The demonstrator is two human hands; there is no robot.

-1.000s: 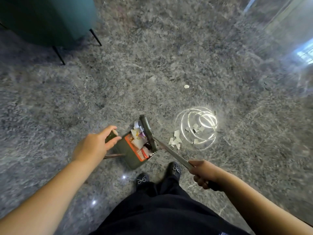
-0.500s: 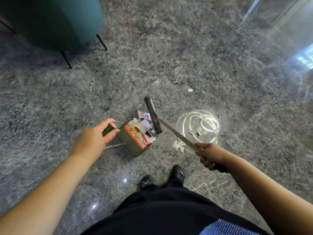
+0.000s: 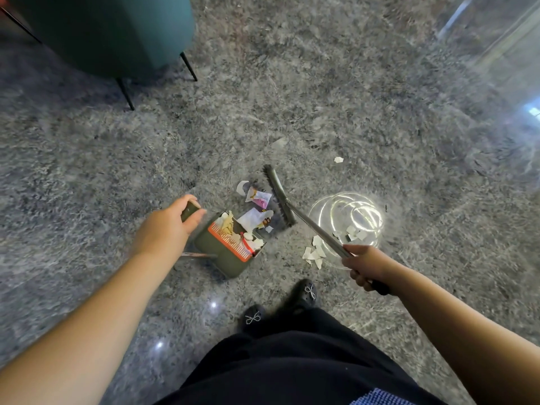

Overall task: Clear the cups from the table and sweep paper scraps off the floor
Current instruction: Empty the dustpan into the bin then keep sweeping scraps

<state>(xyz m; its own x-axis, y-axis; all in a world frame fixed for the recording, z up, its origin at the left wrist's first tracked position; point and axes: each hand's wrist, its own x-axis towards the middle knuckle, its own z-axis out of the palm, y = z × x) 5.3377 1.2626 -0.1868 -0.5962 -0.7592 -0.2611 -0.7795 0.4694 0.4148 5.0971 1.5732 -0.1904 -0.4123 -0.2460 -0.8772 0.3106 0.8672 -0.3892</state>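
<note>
- Your left hand [image 3: 172,226] curls around the dark top of the dustpan handle [image 3: 189,208], thumb and fingers wrapped over it, with the forearm reaching in from the lower left.
- The olive-green dustpan [image 3: 226,248] sits tilted on the grey marble floor [image 3: 321,97] just right of that hand, its orange comb edge facing up and several paper scraps [image 3: 251,219] lying in and at its mouth.
- Your right hand [image 3: 366,266] grips the broom pole [image 3: 317,232] in a closed fist, the black end of the pole showing below the knuckles.
- The broom head [image 3: 280,195] rests on the floor just beyond the dustpan mouth, angled from upper left to lower right.
- A pink-and-white scrap [image 3: 258,197] and a curved white piece [image 3: 241,187] lie between the broom head and the dustpan.
- A small cluster of white scraps [image 3: 314,254] lies under the pole, and a few more [image 3: 355,233] sit inside a bright ring-shaped light reflection [image 3: 350,220].
- One lone scrap [image 3: 338,159] lies farther out, well apart from the rest.
- Your black shoes [image 3: 305,293] with silver bows stand behind the dustpan, and a teal chair [image 3: 102,30] on thin black legs stands at the upper left.
</note>
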